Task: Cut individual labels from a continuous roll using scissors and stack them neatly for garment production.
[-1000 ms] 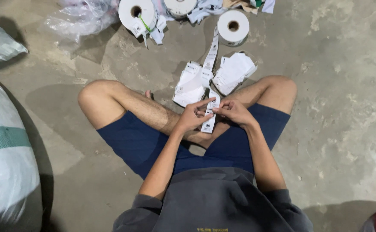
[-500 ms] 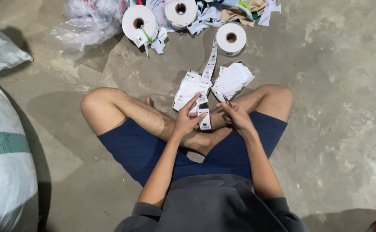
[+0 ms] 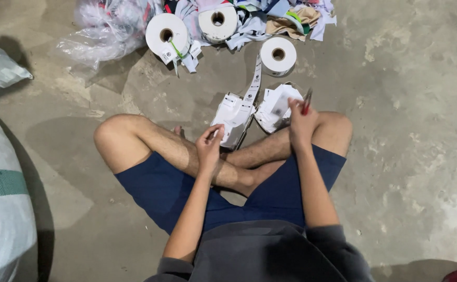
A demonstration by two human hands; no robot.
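A: What did the left hand have?

B: Its grip was pinched closed on the end of a white label strip, thumb and fingertips meeting just at the near edge of the pile of cut labels. The strip ran up toward one o'clock from that pile to a white label roll lying flat on the concrete floor.

A: And the right hand?

B: It was raised above the right knee, its grip closed around a thin red-handled tool, which looked like small scissors, though I could not tell for certain. A loose white label sat against its fingers, over a second heap of labels at eleven o'clock from that hand.

A: Where was the person?

B: Seated cross-legged on the floor in blue shorts, with both label heaps just ahead of the shins.

A: Anything else about?

B: Two more white rolls lay at twelve o'clock, beside crumpled clear plastic and a heap of mixed cloth scraps. A big white woven sack with a green band stood at nine o'clock.
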